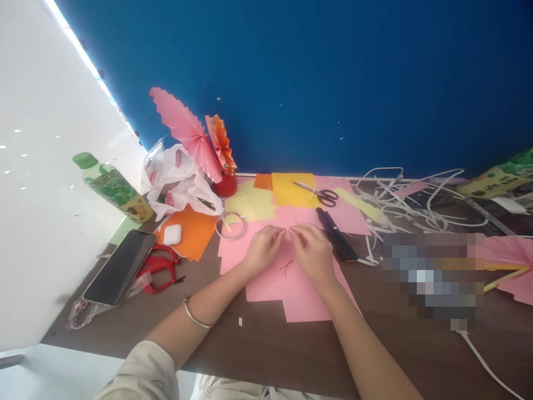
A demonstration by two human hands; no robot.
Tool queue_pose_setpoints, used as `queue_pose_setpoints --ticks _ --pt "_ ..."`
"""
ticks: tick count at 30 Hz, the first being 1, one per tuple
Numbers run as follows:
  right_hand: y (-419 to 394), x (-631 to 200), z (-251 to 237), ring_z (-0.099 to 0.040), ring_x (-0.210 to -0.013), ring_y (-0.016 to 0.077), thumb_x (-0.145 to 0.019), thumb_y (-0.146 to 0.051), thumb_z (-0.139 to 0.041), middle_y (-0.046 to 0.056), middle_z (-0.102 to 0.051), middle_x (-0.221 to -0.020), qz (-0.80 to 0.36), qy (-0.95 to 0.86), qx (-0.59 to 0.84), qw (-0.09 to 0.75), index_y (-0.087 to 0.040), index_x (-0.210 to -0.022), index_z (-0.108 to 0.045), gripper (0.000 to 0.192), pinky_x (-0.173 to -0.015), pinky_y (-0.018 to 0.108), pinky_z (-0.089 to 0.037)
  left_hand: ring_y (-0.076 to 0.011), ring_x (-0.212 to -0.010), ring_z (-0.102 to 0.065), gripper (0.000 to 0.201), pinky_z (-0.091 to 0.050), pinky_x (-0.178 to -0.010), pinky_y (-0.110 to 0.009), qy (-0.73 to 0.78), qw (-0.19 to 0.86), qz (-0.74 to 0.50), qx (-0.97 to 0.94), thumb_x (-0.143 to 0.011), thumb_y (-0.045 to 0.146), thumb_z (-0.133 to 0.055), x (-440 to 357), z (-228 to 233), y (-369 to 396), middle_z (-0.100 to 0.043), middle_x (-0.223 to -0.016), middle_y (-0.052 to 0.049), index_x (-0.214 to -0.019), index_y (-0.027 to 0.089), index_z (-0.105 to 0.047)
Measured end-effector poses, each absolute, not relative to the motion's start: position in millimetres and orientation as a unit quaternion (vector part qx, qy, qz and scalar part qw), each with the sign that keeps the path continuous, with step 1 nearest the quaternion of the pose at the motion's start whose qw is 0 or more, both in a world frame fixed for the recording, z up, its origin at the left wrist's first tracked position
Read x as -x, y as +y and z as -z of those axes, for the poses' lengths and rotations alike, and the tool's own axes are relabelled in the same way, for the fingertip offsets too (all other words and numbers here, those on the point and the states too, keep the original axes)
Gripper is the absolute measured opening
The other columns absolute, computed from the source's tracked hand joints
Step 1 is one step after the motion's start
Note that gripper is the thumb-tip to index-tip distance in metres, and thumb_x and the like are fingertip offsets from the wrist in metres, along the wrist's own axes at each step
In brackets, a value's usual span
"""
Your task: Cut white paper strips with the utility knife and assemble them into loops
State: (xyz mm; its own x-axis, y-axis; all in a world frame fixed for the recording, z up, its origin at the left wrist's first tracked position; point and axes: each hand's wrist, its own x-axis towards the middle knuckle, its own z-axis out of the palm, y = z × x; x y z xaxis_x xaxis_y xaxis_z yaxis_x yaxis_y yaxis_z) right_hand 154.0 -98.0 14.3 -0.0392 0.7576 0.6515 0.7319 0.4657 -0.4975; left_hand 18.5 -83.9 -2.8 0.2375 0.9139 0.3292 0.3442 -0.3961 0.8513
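My left hand (265, 246) and my right hand (311, 251) meet over overlapping pink paper sheets (266, 289), fingertips almost touching. Both are closed in a pinch. Between the fingertips is something thin and pale, too small to make out. A short reddish-brown piece of string or wire (286, 268) lies on the pink paper below my hands. Beyond them are a yellow sheet (287, 194) and, partly on it, black-handled scissors (327, 196). A dark elongated device (336, 236) lies beside my right hand. To the left of my left hand is a round ring-shaped band (230, 237).
Pink (189, 130) and orange pleated paper fans (222, 144) stand in a red pot (226, 185) by the blue wall. A green bottle (112, 186), plastic bag (183, 189), phone (120, 266) and white case (172, 234) sit left. Tangled white cables (416, 208) lie right.
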Motion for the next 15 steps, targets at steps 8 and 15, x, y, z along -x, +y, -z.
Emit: queue_pose_setpoints --ticks 8,15 --pt "-96.5 -156.0 -10.1 -0.061 -0.079 0.0178 -0.086 -0.019 -0.046 0.005 -0.063 -0.083 0.012 -0.726 0.517 0.453 -0.02 -0.083 -0.062 0.016 -0.073 0.034 -0.05 -0.0183 -0.074 -0.056 0.032 -0.041 -0.068 -0.029 0.459 0.288 -0.401 -0.739 -0.09 0.034 -0.036 -18.2 4.5 -85.5 -0.064 -0.084 -0.007 -0.086 0.018 -0.064" --pt "-95.8 -157.0 -8.9 -0.061 -0.077 0.0174 -0.086 -0.018 -0.047 0.005 -0.063 -0.081 0.023 -0.716 0.522 0.463 -0.02 -0.082 -0.062 0.016 -0.071 0.032 -0.05 -0.018 -0.069 -0.053 0.033 -0.037 -0.064 -0.028 0.445 0.277 -0.409 -0.747 -0.091 0.034 -0.034 -18.5 4.0 -85.9 -0.062 -0.077 -0.006 -0.083 0.019 -0.062"
